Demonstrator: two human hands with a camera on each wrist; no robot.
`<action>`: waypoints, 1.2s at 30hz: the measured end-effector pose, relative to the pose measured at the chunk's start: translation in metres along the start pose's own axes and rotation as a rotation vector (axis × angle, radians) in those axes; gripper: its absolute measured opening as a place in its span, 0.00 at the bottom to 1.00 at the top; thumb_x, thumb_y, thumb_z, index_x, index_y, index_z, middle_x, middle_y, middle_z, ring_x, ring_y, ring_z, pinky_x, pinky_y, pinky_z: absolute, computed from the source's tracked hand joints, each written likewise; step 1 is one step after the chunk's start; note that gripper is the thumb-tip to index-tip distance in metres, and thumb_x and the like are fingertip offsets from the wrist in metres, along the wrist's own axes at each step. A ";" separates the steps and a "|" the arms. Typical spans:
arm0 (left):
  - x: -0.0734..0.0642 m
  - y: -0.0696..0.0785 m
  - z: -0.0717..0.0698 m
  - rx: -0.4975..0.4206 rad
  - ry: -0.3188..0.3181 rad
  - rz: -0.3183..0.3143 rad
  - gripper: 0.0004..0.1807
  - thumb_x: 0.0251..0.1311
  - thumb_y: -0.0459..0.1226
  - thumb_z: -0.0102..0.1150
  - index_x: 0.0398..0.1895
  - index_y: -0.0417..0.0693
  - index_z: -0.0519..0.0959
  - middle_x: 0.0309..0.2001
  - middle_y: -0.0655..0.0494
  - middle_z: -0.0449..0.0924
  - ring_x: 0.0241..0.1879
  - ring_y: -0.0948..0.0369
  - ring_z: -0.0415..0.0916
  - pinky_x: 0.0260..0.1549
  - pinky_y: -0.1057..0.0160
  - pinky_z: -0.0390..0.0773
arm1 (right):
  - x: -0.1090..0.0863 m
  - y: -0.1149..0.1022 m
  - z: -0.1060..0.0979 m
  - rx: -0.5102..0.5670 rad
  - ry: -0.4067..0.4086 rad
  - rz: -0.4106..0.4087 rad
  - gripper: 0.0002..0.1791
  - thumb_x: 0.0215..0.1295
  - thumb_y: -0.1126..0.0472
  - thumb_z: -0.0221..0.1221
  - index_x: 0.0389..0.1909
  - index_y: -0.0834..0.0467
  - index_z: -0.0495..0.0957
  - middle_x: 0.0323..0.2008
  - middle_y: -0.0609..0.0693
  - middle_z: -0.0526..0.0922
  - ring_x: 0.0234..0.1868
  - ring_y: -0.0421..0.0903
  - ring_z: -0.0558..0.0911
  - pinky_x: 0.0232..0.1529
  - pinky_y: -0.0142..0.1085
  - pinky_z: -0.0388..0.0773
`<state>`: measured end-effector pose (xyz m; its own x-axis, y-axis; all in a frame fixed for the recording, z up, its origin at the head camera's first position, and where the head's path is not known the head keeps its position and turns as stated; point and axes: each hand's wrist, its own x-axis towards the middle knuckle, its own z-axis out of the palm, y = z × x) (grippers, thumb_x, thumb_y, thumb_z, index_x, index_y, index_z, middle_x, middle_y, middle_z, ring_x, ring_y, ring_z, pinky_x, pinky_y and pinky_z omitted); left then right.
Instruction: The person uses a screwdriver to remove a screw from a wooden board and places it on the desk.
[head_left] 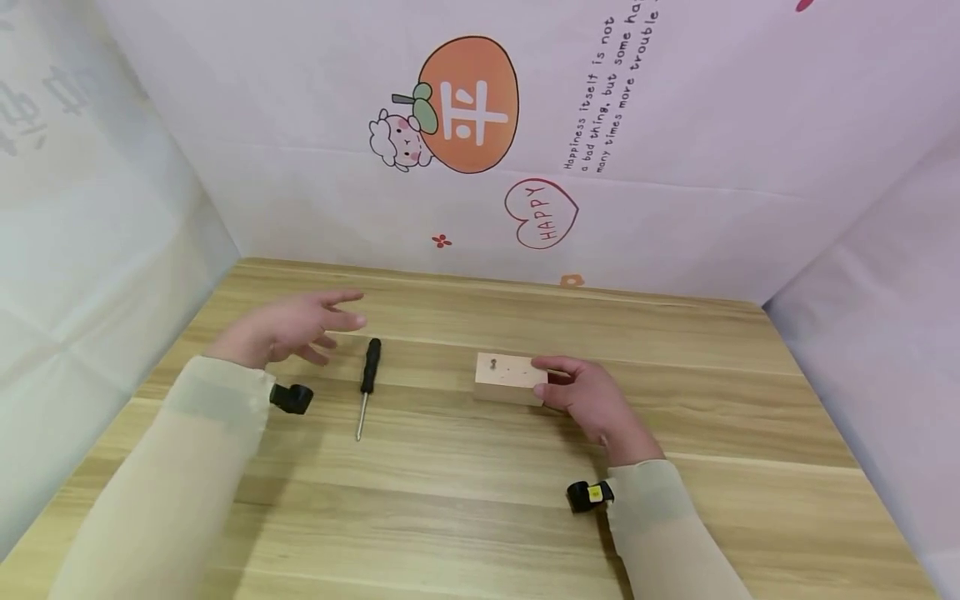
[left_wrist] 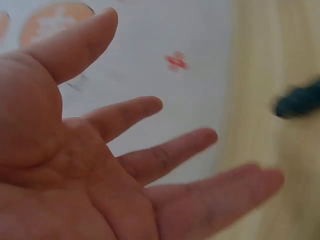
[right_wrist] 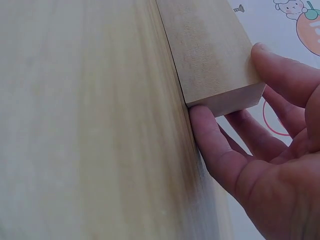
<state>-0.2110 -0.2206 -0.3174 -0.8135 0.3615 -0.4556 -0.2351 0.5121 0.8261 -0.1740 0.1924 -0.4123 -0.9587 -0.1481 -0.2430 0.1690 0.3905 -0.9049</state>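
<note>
Wooden block: on table, screw protruding from top; right hand gripping right end. Screwdriver: left of block. Left hand: empty, fingers spread. Hazard: one-end grip could let block twist.

The left cuff, wavy-edged with a muted grey-green band, ends at a bare left hand; its long left sleeve is cream. A stubby black left wrist camera juts beside the left cuff. Well right of that cuff are a bare right hand, similar right sleeve and black right wrist camera with yellow label.
</note>
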 end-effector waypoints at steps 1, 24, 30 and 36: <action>0.002 -0.007 -0.002 -0.052 -0.008 -0.017 0.44 0.72 0.47 0.56 0.82 0.53 0.43 0.76 0.34 0.47 0.65 0.29 0.59 0.57 0.39 0.72 | 0.000 0.000 0.000 0.004 -0.002 0.000 0.24 0.61 0.59 0.71 0.59 0.49 0.82 0.65 0.55 0.72 0.64 0.52 0.72 0.53 0.41 0.78; 0.045 -0.040 0.035 0.084 0.089 -0.057 0.39 0.65 0.28 0.62 0.77 0.42 0.57 0.57 0.37 0.66 0.38 0.53 0.79 0.36 0.56 0.85 | -0.003 -0.002 0.001 0.045 -0.018 0.013 0.24 0.63 0.60 0.69 0.60 0.50 0.81 0.66 0.56 0.71 0.59 0.52 0.76 0.49 0.39 0.81; 0.049 -0.042 0.039 0.079 0.105 -0.068 0.37 0.61 0.25 0.64 0.74 0.41 0.64 0.54 0.37 0.68 0.37 0.52 0.81 0.35 0.56 0.85 | -0.002 -0.002 0.001 0.054 -0.017 0.018 0.23 0.63 0.61 0.69 0.60 0.50 0.81 0.65 0.56 0.72 0.56 0.51 0.78 0.48 0.39 0.81; 0.049 -0.043 0.040 0.037 0.054 -0.059 0.37 0.58 0.24 0.65 0.72 0.42 0.64 0.61 0.35 0.64 0.37 0.51 0.81 0.35 0.55 0.85 | -0.004 -0.004 0.001 0.062 -0.016 0.014 0.23 0.63 0.62 0.69 0.60 0.51 0.81 0.65 0.56 0.72 0.55 0.51 0.79 0.47 0.39 0.82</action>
<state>-0.2191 -0.1936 -0.3882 -0.8266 0.2880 -0.4835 -0.2642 0.5600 0.7852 -0.1708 0.1902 -0.4085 -0.9523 -0.1579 -0.2613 0.1969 0.3361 -0.9210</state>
